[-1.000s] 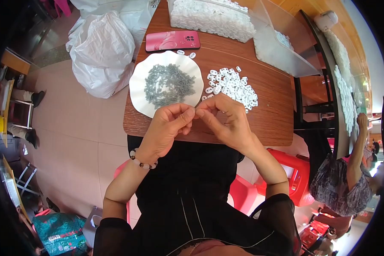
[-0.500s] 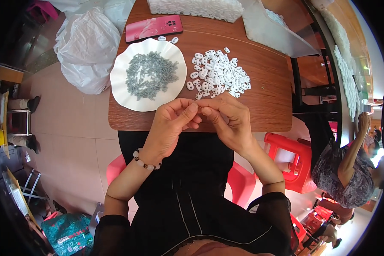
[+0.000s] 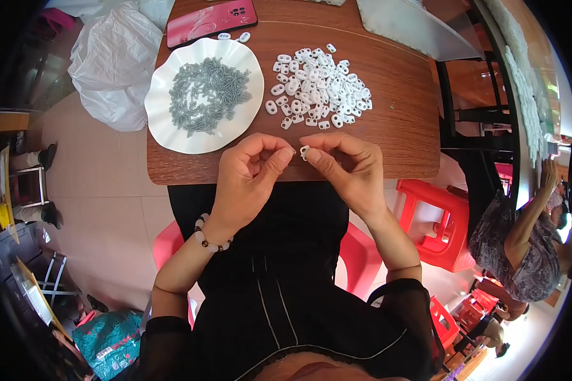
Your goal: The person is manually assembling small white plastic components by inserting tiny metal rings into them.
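Between the thumb and finger of my right hand [image 3: 354,174] is a small white oval piece with holes [image 3: 304,152]. My left hand [image 3: 249,176] is closed in a pinch just left of it; a tiny speck shows at the fingertips, too small to name. Both hands are over the near edge of the brown wooden table [image 3: 400,114], their fingertips a little apart. Beyond my left hand stands a white wavy-rimmed plate [image 3: 160,124] with many small grey tube-shaped pieces [image 3: 197,114]. A pile of similar white oval pieces [image 3: 327,89] lies beyond my right hand.
A pink phone [image 3: 213,24] lies at the far left of the table, two white pieces [image 3: 244,37] near it. A pale panel [image 3: 419,28] stands far right. White bag [image 3: 117,70] left; red stool [image 3: 435,232] and a seated person [image 3: 518,247] right.
My fingertips, together before, have parted, and the white piece in my right hand now shows. The whole view has shifted, so the table sits slightly higher and further left.
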Motion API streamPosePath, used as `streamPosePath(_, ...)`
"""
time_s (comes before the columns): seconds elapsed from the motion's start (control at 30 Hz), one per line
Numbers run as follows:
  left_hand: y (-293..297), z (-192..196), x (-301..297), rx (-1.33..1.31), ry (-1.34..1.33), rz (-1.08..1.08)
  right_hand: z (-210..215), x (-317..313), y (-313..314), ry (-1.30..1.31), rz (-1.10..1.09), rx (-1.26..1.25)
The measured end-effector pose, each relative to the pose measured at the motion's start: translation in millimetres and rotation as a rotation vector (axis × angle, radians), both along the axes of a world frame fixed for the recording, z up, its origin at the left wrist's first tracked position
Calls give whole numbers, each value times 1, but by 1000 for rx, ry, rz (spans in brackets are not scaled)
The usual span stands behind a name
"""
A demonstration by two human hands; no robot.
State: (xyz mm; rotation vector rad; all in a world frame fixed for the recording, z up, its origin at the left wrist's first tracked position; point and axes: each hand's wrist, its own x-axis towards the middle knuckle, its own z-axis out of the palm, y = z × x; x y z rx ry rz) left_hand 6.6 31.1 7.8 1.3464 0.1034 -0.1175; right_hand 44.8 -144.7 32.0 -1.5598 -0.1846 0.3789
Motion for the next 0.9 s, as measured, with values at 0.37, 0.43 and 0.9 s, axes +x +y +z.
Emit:
streamPosePath(0.37, -2, -3, -1, 119, -50, -14, -8, -5, -2, -108, -54, 12)
streamPosePath(0.43, -3, -3, -1, 119, -66, 0, -10, -6, -2, -100, -64, 28)
streamPosePath(0.9, -5, -6, 0, 159, -56, 15, -14, -7, 0, -159, -71, 7)
